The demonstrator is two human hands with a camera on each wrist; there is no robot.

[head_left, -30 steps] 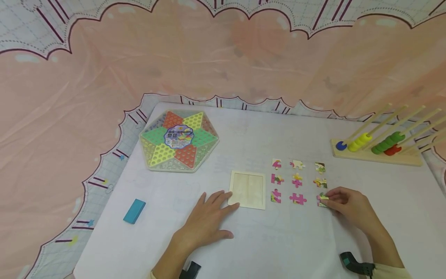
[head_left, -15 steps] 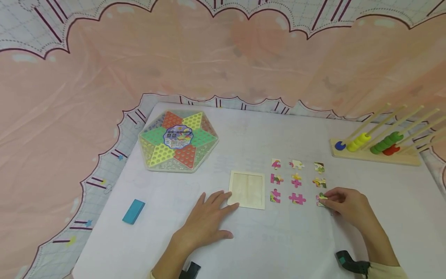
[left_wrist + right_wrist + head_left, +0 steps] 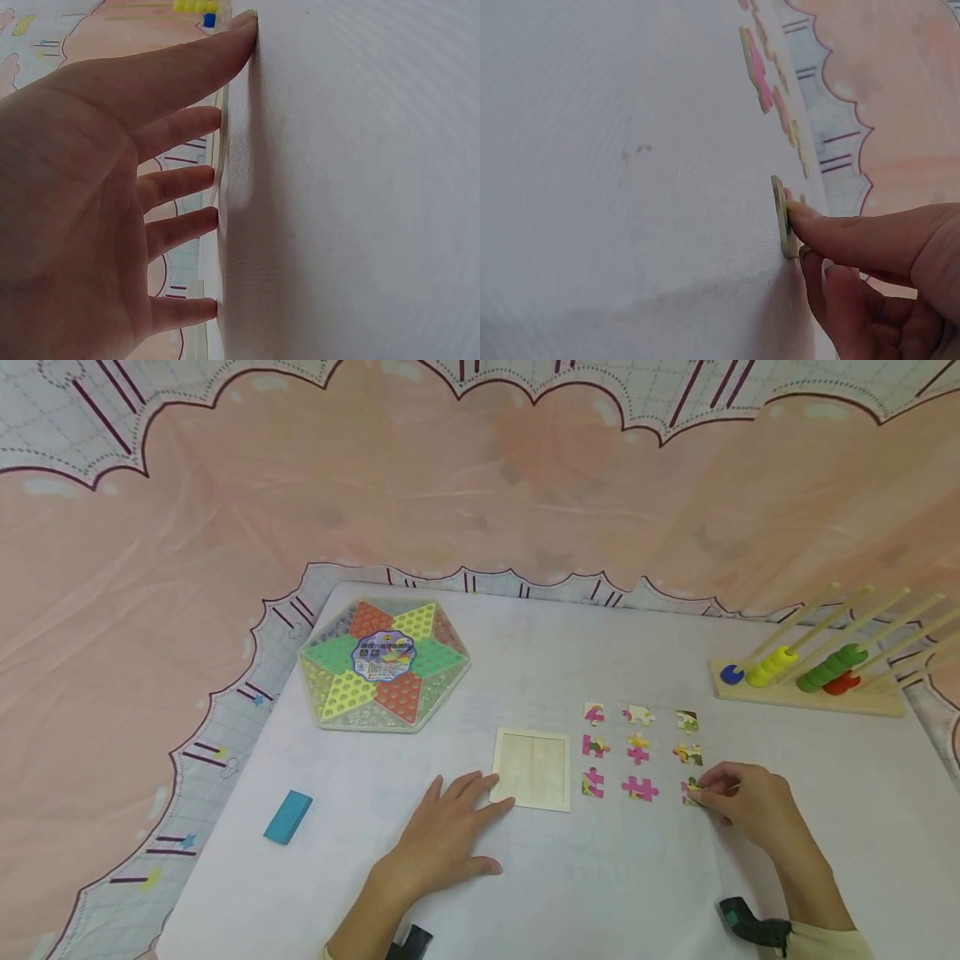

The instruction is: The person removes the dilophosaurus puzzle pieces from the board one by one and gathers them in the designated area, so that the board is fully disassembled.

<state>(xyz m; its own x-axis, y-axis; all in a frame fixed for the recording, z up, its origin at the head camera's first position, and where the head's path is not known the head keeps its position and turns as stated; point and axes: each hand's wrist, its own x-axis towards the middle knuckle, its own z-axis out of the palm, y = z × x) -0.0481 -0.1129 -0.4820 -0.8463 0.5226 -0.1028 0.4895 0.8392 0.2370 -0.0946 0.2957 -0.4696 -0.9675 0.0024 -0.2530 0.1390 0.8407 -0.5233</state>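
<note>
My right hand [image 3: 746,797] pinches the lower-right jigsaw puzzle piece [image 3: 688,791] at its right edge. In the right wrist view, the thumb [image 3: 832,229] lies on this piece [image 3: 781,217] and the other fingers curl below it; the piece looks flat on the table or nearly so. My left hand [image 3: 442,839] rests with spread fingers at the left edge of a square wooden puzzle tray [image 3: 532,804], its fingertips touching the rim. Several other pink, yellow and green pieces, among them a bottom-middle one [image 3: 640,788], lie in rows right of the tray.
A hexagonal Chinese checkers box [image 3: 337,656] lies at the back left. A blue block [image 3: 288,817] sits at the left. On the back right stands a wooden peg stand [image 3: 810,697] with colored beads. A white cloth [image 3: 592,877] covers the table.
My right wrist has shifted slightly left, while its fingertips stay at the lower-right puzzle piece. The left hand keeps its place at the tray.
</note>
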